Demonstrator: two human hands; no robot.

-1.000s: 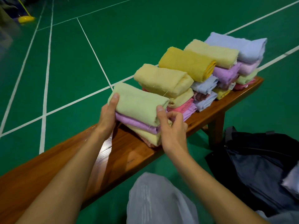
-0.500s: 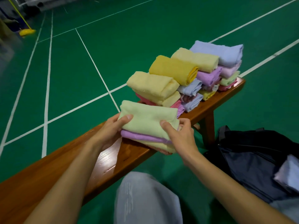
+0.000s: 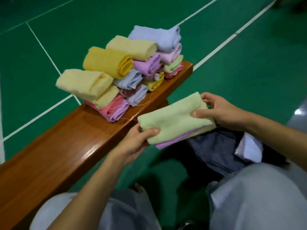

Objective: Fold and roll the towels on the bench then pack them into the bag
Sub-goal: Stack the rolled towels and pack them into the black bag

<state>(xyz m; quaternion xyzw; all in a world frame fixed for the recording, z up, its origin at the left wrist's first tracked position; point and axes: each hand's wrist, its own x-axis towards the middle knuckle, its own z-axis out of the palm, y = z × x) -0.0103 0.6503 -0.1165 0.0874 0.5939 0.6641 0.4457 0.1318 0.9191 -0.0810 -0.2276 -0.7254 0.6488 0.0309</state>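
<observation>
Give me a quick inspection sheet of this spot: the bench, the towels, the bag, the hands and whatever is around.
Surface: wooden bench, glossy, bare at its near end.
Job's things: pile of rolled towels at the bench's far end; a small stack with a green towel on top and a purple one under it, held in the air off the bench, above the dark bag on the floor; a white cloth lies in the bag.
Clutter: nothing seen.
Hands: left hand grips the stack's near corner; right hand grips its far end.
Cables: nothing seen.
Surroundings: green court floor with white lines; the person's grey trouser knees in the foreground.
</observation>
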